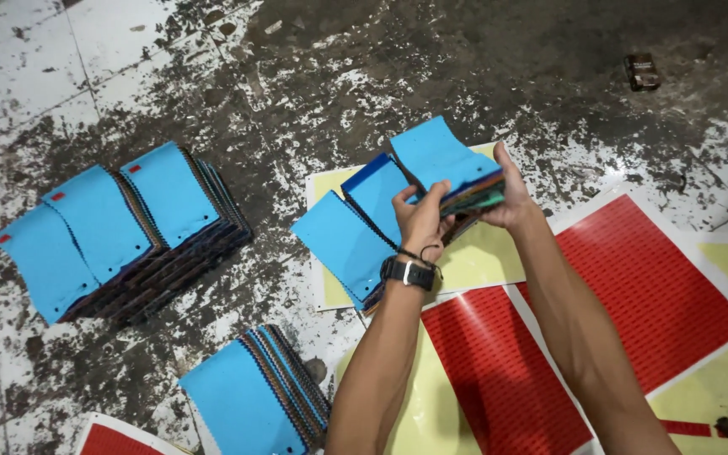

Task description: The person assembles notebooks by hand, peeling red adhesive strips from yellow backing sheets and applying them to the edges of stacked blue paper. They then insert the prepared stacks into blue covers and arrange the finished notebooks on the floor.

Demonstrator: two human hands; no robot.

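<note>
Both forearms are extended upward from the bottom of the frame toward its centre. A stack of fabric swatches is gripped between the two hands just above the middle of the frame: the left hand, with a black wristwatch on its wrist, is curled around the stack's near end with its fingers clenched on the edge, and the right hand is clamped on the far end, thumb on top. The held stack is topped with a bright blue textured swatch with pinked, zigzag edges, and multicoloured layers are seen along its side. Just left of it, two more blue-topped swatch stacks are laid overlapping on a pale yellow sheet. Glossy red ribbed panels with white borders are spread at the lower right. Three fanned swatch stacks are set at the left and another swatch stack at the lower centre, on a stained, paint-flecked tiled floor.
</note>
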